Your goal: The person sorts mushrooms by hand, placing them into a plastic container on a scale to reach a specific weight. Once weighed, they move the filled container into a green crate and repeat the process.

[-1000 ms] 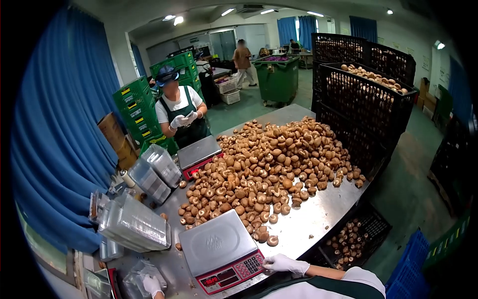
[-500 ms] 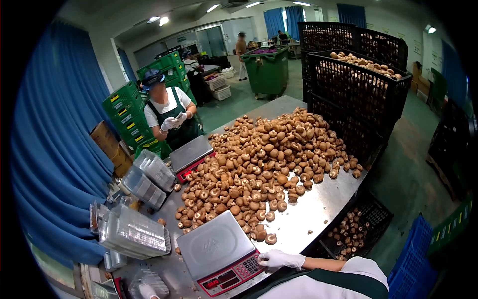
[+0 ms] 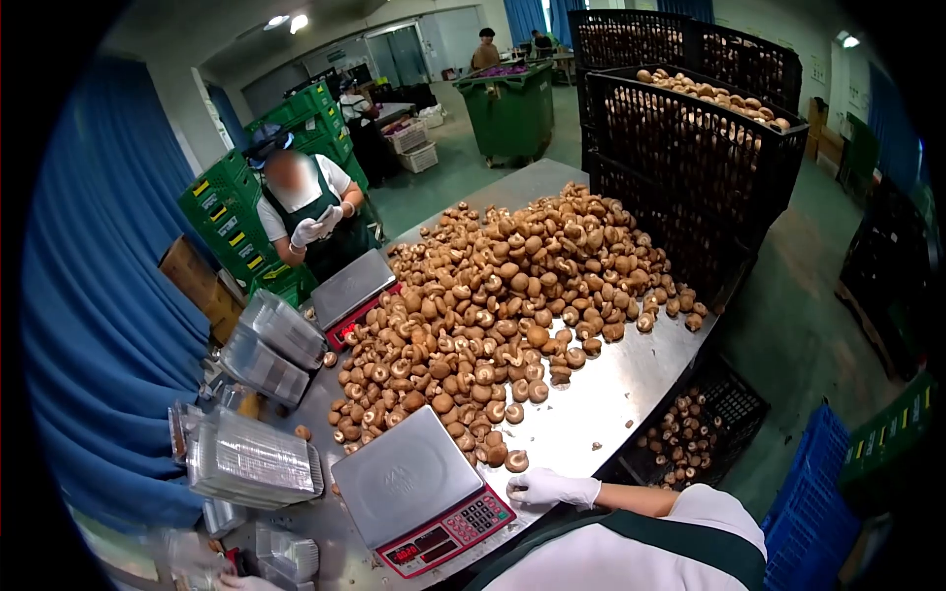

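My right hand, in a white glove, rests at the metal table's near edge, just right of the scale's keypad. Its fingers are loosely bent, with nothing visible in them. Only part of my left hand shows at the bottom left, gloved and smeared by motion. Beside it is a blurred clear plastic shape; I cannot tell whether the hand holds it. A digital scale with a bare grey plate and red keypad panel stands between my hands. Behind it spreads a large heap of brown mushrooms.
Stacked clear plastic trays line the table's left side. Across from me, a gloved co-worker stands by a second scale. Tall black crates of mushrooms border the far right; another black crate sits below the right edge.
My left hand has moved left, away from the small clear trays. My right hand has drawn slightly off the scale's keypad edge. The whole view has shifted a little.
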Action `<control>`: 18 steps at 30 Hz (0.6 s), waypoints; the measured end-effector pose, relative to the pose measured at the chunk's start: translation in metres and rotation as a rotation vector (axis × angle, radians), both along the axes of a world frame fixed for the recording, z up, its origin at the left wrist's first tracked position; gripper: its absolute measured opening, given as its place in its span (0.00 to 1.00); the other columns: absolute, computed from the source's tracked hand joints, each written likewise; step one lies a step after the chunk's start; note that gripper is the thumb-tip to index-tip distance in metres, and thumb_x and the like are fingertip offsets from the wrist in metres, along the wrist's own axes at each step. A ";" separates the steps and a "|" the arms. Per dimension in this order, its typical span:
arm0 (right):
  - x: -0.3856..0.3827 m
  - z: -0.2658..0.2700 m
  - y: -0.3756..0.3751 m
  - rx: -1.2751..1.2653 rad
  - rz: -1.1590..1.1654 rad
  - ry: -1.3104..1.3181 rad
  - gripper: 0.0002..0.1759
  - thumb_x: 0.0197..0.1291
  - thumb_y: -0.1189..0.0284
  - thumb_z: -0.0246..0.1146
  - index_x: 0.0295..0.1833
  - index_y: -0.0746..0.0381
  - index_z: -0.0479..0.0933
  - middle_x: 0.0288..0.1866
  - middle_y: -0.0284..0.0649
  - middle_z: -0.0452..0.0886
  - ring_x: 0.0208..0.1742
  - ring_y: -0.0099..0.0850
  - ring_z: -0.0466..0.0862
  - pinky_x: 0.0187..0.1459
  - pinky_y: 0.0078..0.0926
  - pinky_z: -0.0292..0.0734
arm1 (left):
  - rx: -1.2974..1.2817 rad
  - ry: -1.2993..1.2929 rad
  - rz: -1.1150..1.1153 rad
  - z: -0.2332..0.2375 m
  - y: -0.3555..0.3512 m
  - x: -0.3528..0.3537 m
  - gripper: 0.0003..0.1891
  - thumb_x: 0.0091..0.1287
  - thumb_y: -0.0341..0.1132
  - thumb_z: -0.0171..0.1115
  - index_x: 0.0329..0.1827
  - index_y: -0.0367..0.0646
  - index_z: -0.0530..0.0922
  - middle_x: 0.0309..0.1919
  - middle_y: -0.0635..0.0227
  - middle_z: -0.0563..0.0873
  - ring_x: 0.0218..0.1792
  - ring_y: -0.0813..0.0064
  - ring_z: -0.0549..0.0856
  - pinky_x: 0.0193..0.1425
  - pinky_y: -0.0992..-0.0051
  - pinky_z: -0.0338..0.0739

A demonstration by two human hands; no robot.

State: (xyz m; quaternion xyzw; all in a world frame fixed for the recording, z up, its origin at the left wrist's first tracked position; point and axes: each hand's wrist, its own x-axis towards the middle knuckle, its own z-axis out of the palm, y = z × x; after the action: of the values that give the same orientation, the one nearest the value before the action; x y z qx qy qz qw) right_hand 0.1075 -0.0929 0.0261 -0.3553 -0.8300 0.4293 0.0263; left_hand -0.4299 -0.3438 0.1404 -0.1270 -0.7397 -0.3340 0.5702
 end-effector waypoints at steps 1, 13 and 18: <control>-0.001 0.003 0.003 -0.014 0.011 -0.044 0.15 0.60 0.56 0.54 0.45 0.53 0.77 0.35 0.44 0.82 0.36 0.45 0.82 0.42 0.37 0.76 | -0.056 0.076 -0.088 0.000 0.018 0.018 0.13 0.72 0.34 0.50 0.48 0.33 0.76 0.39 0.53 0.82 0.39 0.63 0.83 0.46 0.68 0.78; 0.038 0.012 0.041 0.027 -0.066 0.015 0.14 0.58 0.59 0.54 0.43 0.55 0.78 0.32 0.49 0.81 0.33 0.48 0.81 0.41 0.40 0.75 | -1.290 -0.567 -1.020 -0.069 0.147 0.239 0.09 0.62 0.32 0.55 0.45 0.45 0.78 0.36 0.58 0.83 0.39 0.57 0.81 0.43 0.61 0.72; 0.067 0.003 0.060 -0.027 -0.140 0.025 0.14 0.57 0.60 0.54 0.42 0.55 0.78 0.31 0.47 0.82 0.33 0.46 0.82 0.40 0.38 0.76 | -1.270 -1.049 -1.012 -0.016 0.159 0.271 0.12 0.61 0.36 0.60 0.45 0.42 0.80 0.39 0.55 0.84 0.41 0.57 0.83 0.47 0.66 0.76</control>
State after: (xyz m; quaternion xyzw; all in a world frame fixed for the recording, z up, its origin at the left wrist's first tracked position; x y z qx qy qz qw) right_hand 0.1748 -0.0325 0.0289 -0.4073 -0.7969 0.4419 0.0621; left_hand -0.1593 -0.1847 0.1244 -0.5499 -0.8008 -0.0921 -0.2187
